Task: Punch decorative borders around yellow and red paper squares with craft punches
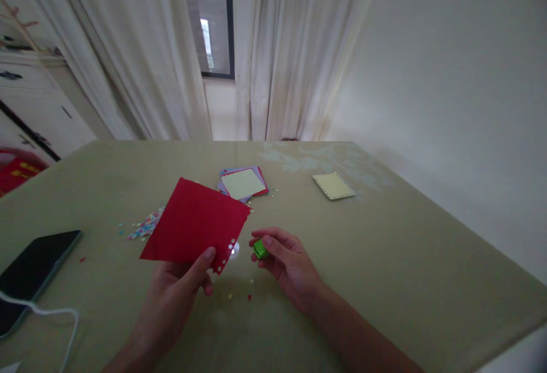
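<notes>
My left hand (183, 287) grips a square of red paper (196, 219) by its lower edge, the thumb lying on top. Small punched holes, one star-shaped, run along the paper's right edge near the lower corner. Just to the right, my right hand (290, 265) pinches a small bright green paper punch (260, 249) between thumb and fingers. A gap separates the punch from the paper. Part of the punch is hidden by the fingers. A few tiny paper bits (249, 297) lie on the table below the hands.
A pile of coloured confetti (146, 226) lies partly behind the red paper. Farther back sit a stack of paper squares (243, 184) and a pale yellow square (334, 185) with punched edges. A tablet (36, 270) with a white cable (51, 311) rests on the table (384, 259) at left.
</notes>
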### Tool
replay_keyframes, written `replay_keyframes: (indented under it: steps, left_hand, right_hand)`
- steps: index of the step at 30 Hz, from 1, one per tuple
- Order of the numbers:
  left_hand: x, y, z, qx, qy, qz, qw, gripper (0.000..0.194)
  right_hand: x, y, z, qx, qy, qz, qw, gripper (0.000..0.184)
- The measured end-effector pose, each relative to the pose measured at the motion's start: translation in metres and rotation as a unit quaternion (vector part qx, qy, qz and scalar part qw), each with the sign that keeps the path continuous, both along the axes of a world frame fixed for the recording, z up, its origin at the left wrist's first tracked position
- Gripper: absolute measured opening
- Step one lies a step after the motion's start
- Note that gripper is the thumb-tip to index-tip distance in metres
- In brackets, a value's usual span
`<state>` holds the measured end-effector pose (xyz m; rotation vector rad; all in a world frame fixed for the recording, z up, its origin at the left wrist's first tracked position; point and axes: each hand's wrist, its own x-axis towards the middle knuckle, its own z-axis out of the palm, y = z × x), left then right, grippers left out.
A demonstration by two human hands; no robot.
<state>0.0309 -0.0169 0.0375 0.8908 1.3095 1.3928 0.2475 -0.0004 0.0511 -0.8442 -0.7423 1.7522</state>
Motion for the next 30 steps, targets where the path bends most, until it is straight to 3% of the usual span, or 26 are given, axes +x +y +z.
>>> replay_keyframes:
  steps: [4,10,15,20,25,30]
  left_hand:
    - [0.003,0.0,-0.005,-0.011,-0.02,-0.015,1.0,0.038]
    - [0.012,0.001,-0.003,-0.062,-0.108,0.02,0.992,0.05]
    - [0.013,0.0,-0.004,-0.069,-0.112,0.024,0.991,0.048]
    - [0.015,0.0,-0.004,-0.072,-0.133,0.024,0.988,0.045]
    - [0.017,-0.002,0.002,-0.093,-0.127,0.03,0.987,0.053]
    - [0.011,-0.005,-0.01,-0.094,-0.098,0.036,0.99,0.046]
  right_hand:
    - [-0.004,-0.003,0.0,0.029,-0.009,0.009,1.0,0.046]
    - [-0.006,-0.004,0.001,0.032,-0.067,0.021,0.997,0.047]
    - [-0.004,-0.004,0.003,-0.025,-0.022,0.041,0.999,0.045]
    - [-0.006,-0.008,0.005,-0.029,-0.01,0.036,0.999,0.043]
    - [-0.007,-0.007,0.002,-0.032,-0.039,0.026,0.998,0.052]
    - [-0.007,-0.005,-0.002,-0.05,-0.036,0.017,0.998,0.054]
